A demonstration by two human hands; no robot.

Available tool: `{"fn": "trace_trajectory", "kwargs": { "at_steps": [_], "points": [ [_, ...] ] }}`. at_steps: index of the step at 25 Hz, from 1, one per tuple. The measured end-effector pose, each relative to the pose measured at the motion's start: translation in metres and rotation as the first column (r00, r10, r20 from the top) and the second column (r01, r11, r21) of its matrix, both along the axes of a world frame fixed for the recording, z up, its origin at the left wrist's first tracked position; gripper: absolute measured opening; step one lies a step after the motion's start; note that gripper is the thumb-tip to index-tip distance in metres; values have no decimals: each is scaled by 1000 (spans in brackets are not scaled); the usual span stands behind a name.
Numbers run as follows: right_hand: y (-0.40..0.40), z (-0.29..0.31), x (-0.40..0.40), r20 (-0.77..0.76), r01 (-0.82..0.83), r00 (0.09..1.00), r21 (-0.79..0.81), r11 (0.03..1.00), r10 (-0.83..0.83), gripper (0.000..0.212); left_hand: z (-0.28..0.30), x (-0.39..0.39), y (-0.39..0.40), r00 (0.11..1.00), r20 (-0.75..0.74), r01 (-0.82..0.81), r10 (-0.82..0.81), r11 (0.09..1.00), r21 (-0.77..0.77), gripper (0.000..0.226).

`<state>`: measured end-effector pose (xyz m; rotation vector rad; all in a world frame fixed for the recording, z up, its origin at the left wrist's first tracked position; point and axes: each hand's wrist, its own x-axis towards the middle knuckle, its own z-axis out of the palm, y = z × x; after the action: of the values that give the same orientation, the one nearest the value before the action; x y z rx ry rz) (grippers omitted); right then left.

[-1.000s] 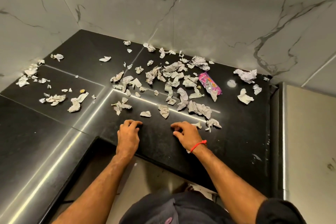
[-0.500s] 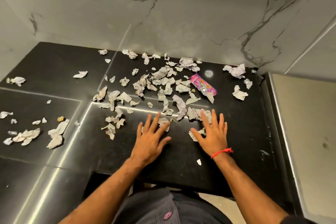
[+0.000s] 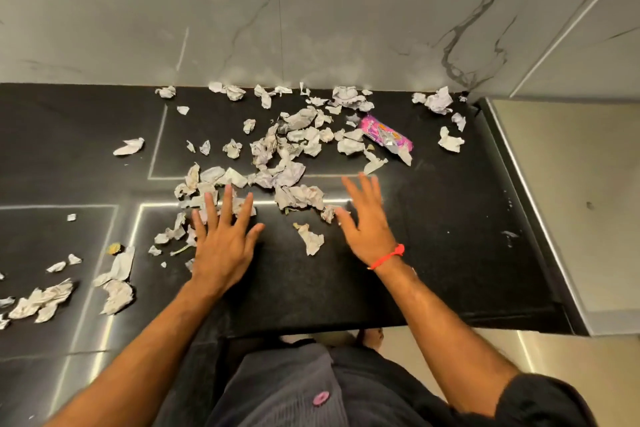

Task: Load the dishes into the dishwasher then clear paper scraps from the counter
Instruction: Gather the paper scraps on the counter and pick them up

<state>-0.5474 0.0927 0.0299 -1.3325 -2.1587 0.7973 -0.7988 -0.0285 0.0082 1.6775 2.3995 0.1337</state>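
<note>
**Spreading both hands flat over the paper scraps**

Reaching across the black surface (image 3: pixel 433 253), both hands lie palm-down with fingers straight and splayed; neither grip holds anything. The left hand (image 3: pixel 223 241) has its fingertips on the near edge of the crumpled paper scraps (image 3: pixel 287 163), pressing on the pieces beneath them. The right hand (image 3: pixel 367 225), with a red thread bracelet (image 3: pixel 388 256) at the wrist, sits just right of the main pile, its thumb touching a small scrap; its fingers are motion-blurred.

Compared with half a second ago, both hands have moved farther from the body and wider apart, and the view has shifted so the back wall fills more of the frame. One second ago the fingers were curled near the front edge; now they are fully extended.

The scraps are whitish-grey, wrinkled and torn into irregular shapes, densest between and just beyond the hands, thinning toward the marble-veined wall (image 3: pixel 311 17). One loose scrap (image 3: pixel 311 239) lies between the two hands. More scraps (image 3: pixel 41 302) are scattered well to the left. A glossy pink wrapper (image 3: pixel 384 133) rests beyond the right hand, near the wall. The surface is dark, speckled and polished, reflecting thin bright lines.
</note>
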Motion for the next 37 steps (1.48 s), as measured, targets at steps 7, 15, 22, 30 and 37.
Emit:
{"fn": "trace_trajectory", "kwargs": {
  "at_steps": [7, 15, 22, 30, 37],
  "points": [
    [-70, -31, 58, 370, 544, 783, -19, 839, -499, 76, -5, 116, 14, 900, 55, 427, -433, 899, 100, 63],
    [-30, -8, 11, -566, -36, 741, -570, 821, -361, 71, 7, 135, 1, 829, 451, 210, -329, 933, 294, 77],
    [28, -14, 75, -491, 149, 748, -532, 833, -447, 47, -12, 135, 38, 897, -82, 430, -435, 900, -74, 66],
    [136, 2, 129, -166, 173, 967, -133, 976, -194, 49, 20, 123, 79, 980, -157, 84, -124, 968, -238, 67],
    [173, -6, 84, 394, -214, 880, -172, 962, 266, 88, 42, 133, 104, 983, -172, 11, -65, 954, -300, 72]
  ]
}}
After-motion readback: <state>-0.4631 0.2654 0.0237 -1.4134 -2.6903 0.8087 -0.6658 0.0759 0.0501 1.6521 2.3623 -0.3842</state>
